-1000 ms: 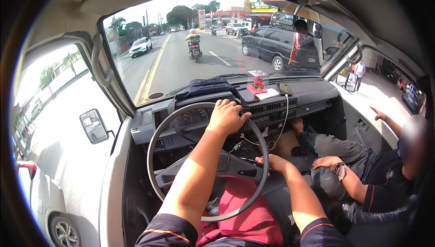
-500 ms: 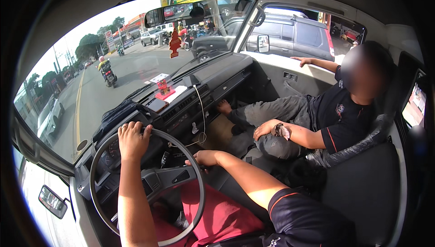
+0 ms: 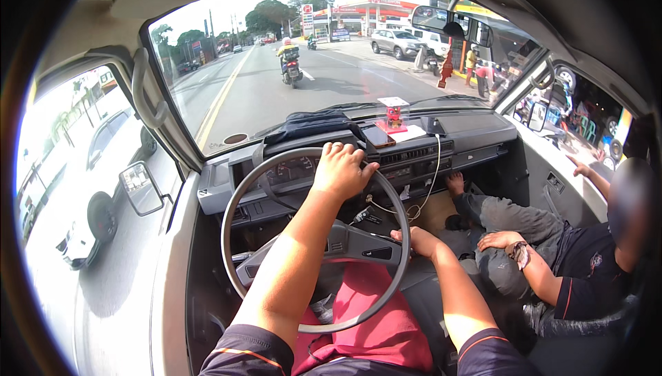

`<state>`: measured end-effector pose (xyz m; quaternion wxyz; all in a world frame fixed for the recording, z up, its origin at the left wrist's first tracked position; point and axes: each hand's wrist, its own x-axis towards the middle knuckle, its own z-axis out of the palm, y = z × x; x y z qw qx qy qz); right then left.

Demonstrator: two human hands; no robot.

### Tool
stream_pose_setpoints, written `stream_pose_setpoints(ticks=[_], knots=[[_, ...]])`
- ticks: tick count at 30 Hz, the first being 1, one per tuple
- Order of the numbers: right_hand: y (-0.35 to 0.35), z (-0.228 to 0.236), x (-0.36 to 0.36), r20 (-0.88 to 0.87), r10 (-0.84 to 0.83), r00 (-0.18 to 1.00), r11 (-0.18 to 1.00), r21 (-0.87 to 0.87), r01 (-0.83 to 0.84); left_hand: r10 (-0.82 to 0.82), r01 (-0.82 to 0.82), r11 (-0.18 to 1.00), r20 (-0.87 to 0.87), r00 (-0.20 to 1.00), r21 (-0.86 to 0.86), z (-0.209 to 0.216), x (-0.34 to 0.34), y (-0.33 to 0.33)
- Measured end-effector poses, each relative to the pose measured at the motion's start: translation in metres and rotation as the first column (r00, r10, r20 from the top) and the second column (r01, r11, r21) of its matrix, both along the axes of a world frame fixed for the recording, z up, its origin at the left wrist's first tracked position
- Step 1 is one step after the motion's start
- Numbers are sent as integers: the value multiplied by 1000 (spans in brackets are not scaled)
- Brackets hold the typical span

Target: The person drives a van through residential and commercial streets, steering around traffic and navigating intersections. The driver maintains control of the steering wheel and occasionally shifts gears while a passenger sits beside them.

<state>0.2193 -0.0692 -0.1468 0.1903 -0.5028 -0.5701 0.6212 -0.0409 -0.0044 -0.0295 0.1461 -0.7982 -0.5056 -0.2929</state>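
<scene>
A: Grips?
B: Left hand [image 3: 339, 173] curled over the steering wheel [image 3: 227, 238] rim at its top, closed on it. Right hand [image 3: 418, 241] at the rim's right side, fingers bent; can't tell how far closed or what it has hold of.
A: Wheel position, axis?
B: Over the driver's lap [image 3: 376, 307]. Face tilted up toward the driver. Round; crossbar runs left to right, right end slightly higher.
A: Containers?
B: One clear box [image 3: 405, 106] on the dashboard [image 3: 476, 135], small red figure [image 3: 394, 115] inside. Phone [image 3: 378, 136] lies flat just nearer, long axis roughly toward the windshield.
A: Outside?
B: White car [image 3: 110, 166] beyond the left side window. Motorbike [image 3: 291, 73] ahead in lane, silver car [image 3: 396, 43] farther off, right.
A: Delta?
B: Half a second ago the view was swung right; now it faces the road. Dark van on the right has left view. Both hands about where they were.
</scene>
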Motion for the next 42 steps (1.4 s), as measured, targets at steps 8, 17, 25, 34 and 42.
stream_pose_setpoints(ticks=[8, 17, 25, 34, 42], knots=[[-49, -44, -15, -16, -589, 808, 272, 938, 216, 2, -3, 1000, -46, 999, -17, 2, -2, -4], [46, -26, -21, -296, -759, 579, 411, 472, 780, 21, -24, 998, -55, 998, -54, 6, 1, -7], [96, 7, -15, 200, -726, 658, 612, 625, 484, 25, -29, 998, -80, 996, -51, 5, 1, -7], [95, 39, -51, 784, -488, 384, 753, 600, -268, -4, -9, 995, -130, 991, -103, 10, -6, -5], [84, 32, -48, 776, -520, 357, 684, 629, -369, 194, -297, 879, -290, 937, -373, 64, -101, -10]])
